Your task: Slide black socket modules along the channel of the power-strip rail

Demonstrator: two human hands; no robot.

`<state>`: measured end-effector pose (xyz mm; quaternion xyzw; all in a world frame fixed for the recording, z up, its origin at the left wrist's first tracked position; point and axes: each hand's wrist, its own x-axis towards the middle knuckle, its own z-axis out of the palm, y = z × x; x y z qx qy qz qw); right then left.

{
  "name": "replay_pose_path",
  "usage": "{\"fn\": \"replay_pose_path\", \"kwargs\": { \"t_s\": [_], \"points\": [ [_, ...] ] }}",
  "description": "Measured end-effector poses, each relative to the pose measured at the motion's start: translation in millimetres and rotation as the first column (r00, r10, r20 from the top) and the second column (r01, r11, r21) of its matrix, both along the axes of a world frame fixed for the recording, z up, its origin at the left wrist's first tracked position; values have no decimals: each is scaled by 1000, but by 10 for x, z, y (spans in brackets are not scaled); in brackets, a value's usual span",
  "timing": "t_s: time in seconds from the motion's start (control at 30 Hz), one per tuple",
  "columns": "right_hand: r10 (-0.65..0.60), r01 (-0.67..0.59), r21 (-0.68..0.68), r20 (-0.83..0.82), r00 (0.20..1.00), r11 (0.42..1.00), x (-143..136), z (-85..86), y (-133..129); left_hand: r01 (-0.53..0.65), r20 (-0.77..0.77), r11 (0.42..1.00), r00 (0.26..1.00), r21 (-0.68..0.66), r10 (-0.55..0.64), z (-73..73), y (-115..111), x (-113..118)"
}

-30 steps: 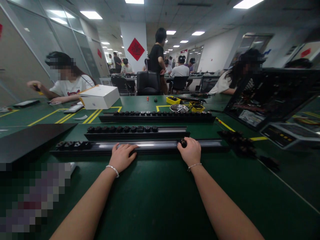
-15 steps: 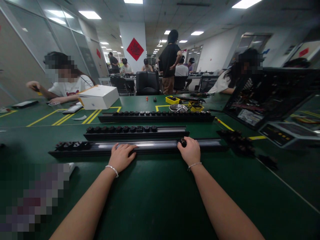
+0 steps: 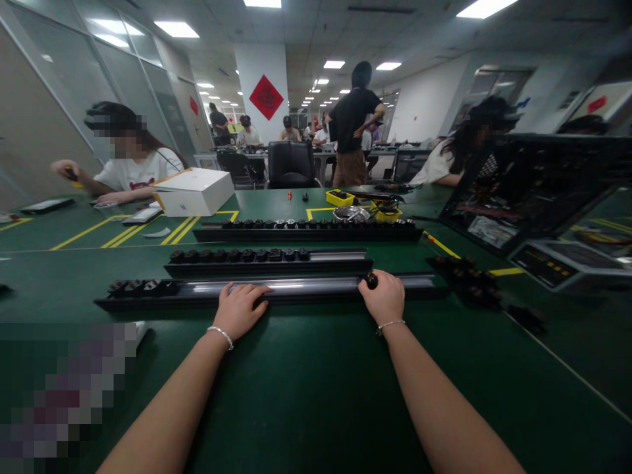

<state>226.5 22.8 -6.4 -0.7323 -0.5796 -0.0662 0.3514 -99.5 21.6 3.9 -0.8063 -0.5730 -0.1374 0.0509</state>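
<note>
On the near edge of the closest black rail (image 3: 306,286) rests my left hand (image 3: 241,309), its fingers spread and holding nothing. My right hand (image 3: 384,296) pinches a small black part (image 3: 372,280) over the right portion of the same rail. Several black parts (image 3: 143,288) sit at this rail's left end. Behind it lies a shorter rail (image 3: 266,266) with a row of black parts (image 3: 248,255), and farther back a third rail (image 3: 311,235) carries a long row of parts.
A pile of black parts (image 3: 467,280) lies right of the near rail. Beyond are an open black case (image 3: 523,191), a power-supply-like box (image 3: 567,266), yellow trays (image 3: 340,197), a metal bowl (image 3: 351,214) and a white box (image 3: 197,192). People sit at left and right.
My right hand has moved a little to the right along the rail with the small black part. My left hand stays in place. A standing person in the background has shifted right.
</note>
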Motion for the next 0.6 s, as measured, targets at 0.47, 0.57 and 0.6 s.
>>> {"fn": "replay_pose_path", "kwargs": {
  "t_s": [0.47,0.57,0.6],
  "points": [
    [-89,89,-22,-32,995,996,42,19,-23,7,8,1000,1000,10,-7,-19,12,-15],
    [-99,97,-32,-42,994,995,60,20,-27,4,9,1000,1000,7,-4,-18,13,-18],
    [-98,96,-33,-42,994,995,61,19,-26,3,9,1000,1000,5,-3,-19,14,-20]
  ]
}}
